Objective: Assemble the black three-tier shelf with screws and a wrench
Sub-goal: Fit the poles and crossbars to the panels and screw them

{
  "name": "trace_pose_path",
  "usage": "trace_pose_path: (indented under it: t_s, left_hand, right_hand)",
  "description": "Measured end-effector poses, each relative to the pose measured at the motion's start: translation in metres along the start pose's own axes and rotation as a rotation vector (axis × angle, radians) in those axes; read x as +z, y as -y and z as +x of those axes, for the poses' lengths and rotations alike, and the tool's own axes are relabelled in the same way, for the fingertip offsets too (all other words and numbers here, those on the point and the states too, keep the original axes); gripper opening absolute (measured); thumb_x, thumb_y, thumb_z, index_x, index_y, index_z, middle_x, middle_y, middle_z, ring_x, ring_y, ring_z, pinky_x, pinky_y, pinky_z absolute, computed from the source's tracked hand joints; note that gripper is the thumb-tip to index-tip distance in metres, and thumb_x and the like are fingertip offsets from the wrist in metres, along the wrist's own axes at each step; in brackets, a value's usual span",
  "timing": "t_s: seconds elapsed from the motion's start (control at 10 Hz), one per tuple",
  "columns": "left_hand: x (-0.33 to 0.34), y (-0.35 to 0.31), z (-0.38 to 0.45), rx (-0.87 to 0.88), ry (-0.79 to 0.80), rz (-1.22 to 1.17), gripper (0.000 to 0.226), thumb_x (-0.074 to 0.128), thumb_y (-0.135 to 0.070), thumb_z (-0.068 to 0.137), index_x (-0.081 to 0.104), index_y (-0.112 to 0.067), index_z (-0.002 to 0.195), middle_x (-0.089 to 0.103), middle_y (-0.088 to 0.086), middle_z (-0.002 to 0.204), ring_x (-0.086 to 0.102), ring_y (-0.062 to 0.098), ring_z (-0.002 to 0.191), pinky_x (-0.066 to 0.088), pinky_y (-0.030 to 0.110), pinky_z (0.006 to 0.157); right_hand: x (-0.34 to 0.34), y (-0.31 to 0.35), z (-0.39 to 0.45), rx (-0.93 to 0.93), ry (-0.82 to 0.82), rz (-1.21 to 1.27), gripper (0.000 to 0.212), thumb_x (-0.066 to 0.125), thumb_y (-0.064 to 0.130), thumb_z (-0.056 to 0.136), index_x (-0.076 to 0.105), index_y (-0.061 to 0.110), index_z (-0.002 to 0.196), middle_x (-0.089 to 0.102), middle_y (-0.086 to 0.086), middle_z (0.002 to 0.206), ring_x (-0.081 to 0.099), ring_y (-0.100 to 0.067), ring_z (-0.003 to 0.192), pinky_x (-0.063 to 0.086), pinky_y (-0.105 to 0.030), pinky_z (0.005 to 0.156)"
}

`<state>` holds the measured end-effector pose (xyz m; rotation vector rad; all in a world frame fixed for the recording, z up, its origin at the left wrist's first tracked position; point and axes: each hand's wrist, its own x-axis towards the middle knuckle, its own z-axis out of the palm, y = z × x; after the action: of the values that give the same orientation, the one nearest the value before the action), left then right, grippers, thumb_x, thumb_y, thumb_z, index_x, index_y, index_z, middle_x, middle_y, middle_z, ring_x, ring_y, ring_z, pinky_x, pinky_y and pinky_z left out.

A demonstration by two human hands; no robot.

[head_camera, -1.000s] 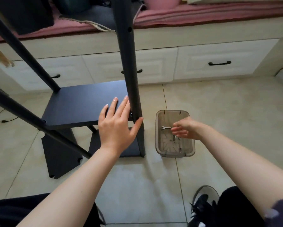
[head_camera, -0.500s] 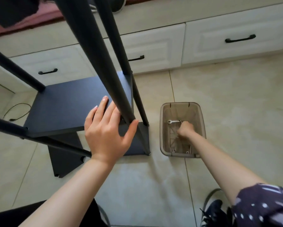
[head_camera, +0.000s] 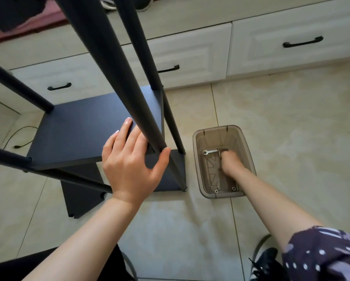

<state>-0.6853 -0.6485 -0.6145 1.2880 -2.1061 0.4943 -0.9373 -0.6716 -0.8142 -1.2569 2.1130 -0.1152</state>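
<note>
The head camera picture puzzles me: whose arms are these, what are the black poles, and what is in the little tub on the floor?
No machine here: a person wears a camera on the head, so you look down along their own two arms. The black poles and boards are a half-built shelf standing on the tiled floor, with one loose black panel lying beneath it. The left hand rests open against the shelf board and the near pole, steadying it. The right hand reaches down into a clear brownish plastic tub beside the shelf. In the tub lie a small silver wrench and a few small metal fittings. Whether the right hand has grasped anything cannot be told. White drawers run along the back.
</note>
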Motion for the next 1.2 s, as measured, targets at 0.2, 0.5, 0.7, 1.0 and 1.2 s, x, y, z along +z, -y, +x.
trace_pose_path:
  t_s: [0.2,0.5,0.7,1.0,1.2]
  left_hand:
    - [0.0,0.0,0.0,-0.002,-0.004,0.003,0.051,0.052,-0.05,0.098,0.07,-0.01,0.125,0.066,0.004,0.133,0.056,0.028,0.132,0.039,0.044,0.107]
    - [0.001,-0.001,0.0,-0.005,-0.008,0.002,0.051,0.052,-0.05,0.098,0.07,-0.011,0.123,0.066,0.004,0.133,0.056,0.029,0.132,0.04,0.044,0.106]
    - [0.001,0.0,0.001,-0.008,0.002,-0.002,0.051,0.051,-0.051,0.098,0.07,-0.011,0.123,0.066,0.004,0.133,0.056,0.029,0.132,0.039,0.044,0.106]
    - [0.003,0.001,-0.001,-0.019,0.012,-0.005,0.052,0.05,-0.053,0.098,0.069,-0.013,0.126,0.066,0.002,0.134,0.055,0.028,0.134,0.039,0.045,0.107]
    - [-0.004,-0.003,0.002,-0.049,0.089,-0.046,0.053,0.047,-0.054,0.098,0.068,-0.016,0.128,0.065,0.001,0.136,0.052,0.027,0.137,0.039,0.047,0.109]
  right_hand:
    - [-0.003,-0.001,-0.008,-0.089,0.055,-0.11,0.015,0.047,0.004,0.094,0.058,0.005,0.105,0.061,-0.019,0.114,0.06,-0.037,0.102,0.046,-0.035,0.078]
    - [0.002,0.008,-0.025,-0.085,0.401,-0.326,0.031,0.082,0.04,0.075,0.064,0.017,0.087,0.064,0.005,0.068,0.063,-0.015,0.06,0.047,-0.023,0.053]
    - [0.008,0.014,-0.023,-0.071,0.405,-0.374,0.029,0.081,0.026,0.077,0.054,0.016,0.074,0.071,-0.006,0.096,0.07,-0.024,0.084,0.053,-0.029,0.067]
    - [0.007,0.012,-0.022,0.0,0.297,-0.266,0.043,0.079,0.014,0.08,0.062,0.003,0.118,0.065,-0.016,0.123,0.064,-0.03,0.112,0.054,-0.033,0.081]
    - [-0.022,0.008,-0.034,0.043,0.287,0.13,0.003,0.072,0.003,0.084,0.072,0.004,0.088,0.069,-0.011,0.075,0.064,-0.013,0.052,0.055,-0.027,0.053]
